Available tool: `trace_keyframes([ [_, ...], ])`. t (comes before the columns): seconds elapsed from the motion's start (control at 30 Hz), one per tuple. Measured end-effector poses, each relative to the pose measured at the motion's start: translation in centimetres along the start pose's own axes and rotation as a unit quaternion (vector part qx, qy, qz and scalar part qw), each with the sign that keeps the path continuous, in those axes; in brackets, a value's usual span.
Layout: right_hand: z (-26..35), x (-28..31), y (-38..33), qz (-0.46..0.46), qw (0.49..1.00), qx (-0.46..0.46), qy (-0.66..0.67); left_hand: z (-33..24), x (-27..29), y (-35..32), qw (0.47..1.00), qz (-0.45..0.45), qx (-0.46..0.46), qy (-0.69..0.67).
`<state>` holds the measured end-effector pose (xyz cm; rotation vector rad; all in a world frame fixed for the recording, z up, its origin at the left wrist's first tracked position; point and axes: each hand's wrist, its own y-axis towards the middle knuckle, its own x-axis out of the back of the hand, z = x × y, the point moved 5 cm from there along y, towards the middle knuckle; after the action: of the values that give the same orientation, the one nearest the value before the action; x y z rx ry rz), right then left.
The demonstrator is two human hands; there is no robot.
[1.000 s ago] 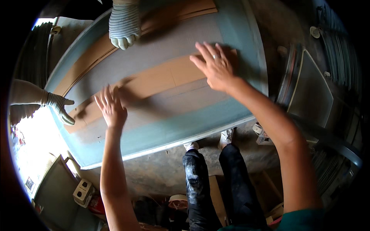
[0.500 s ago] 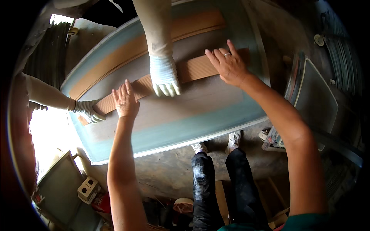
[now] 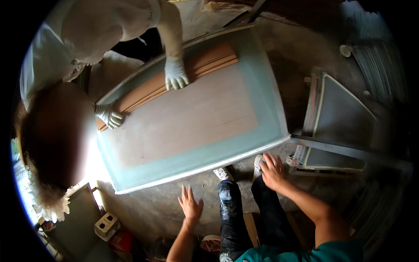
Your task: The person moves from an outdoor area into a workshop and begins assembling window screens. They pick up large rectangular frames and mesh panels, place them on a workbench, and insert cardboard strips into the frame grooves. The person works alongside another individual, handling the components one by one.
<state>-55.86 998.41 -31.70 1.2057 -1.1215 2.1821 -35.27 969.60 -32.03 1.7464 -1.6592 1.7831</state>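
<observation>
A large framed screen [image 3: 227, 150] with a teal border lies flat before me. A stack of brown strips [image 3: 209, 59] rests along its far side. My left hand [image 3: 191, 205] hovers with fingers spread, below the screen's near edge and holding nothing. My right hand [image 3: 273, 170] is also off the screen, fingers apart, near its front right corner above my legs. A co-worker in pale clothes leans over from the far left, one white-gloved hand [image 3: 176, 74] pressing on the brown strips, the other gloved hand [image 3: 109, 115] at the strips' left end.
Another framed screen [image 3: 336, 118] leans at the right on a metal stand. A small white block [image 3: 106, 225] and a flat grey panel [image 3: 80, 227] sit at lower left. My dark trousers and shoes [image 3: 224, 174] stand on the grey concrete floor.
Both my hands have come off the brown strip and drawn back past the screen's near edge. The strip now lies with the stack at the far side, under the co-worker's gloved hands.
</observation>
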Motion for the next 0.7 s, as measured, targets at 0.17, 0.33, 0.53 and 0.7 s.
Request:
trace_keyframes([
  [0.17,-3.6,-2.9,-12.9,0.224,0.963,-0.127,0.080,0.1,-3.4,-11.2,0.992,0.073,0.085,-0.052],
  [0.33,-9.3,-9.9,-23.5,0.246,0.795,-0.424,0.357,2.5,-6.6,-16.9,0.933,0.119,0.270,-0.207],
  [0.53,-10.2,-4.8,-22.9,0.242,0.896,-0.289,0.234,2.8,-5.4,-20.9,0.856,0.027,0.365,-0.364],
  [0.7,-12.1,-1.8,-16.9,0.091,0.908,-0.246,0.326,-0.2,-1.8,-22.4,0.868,-0.020,0.355,-0.348],
])
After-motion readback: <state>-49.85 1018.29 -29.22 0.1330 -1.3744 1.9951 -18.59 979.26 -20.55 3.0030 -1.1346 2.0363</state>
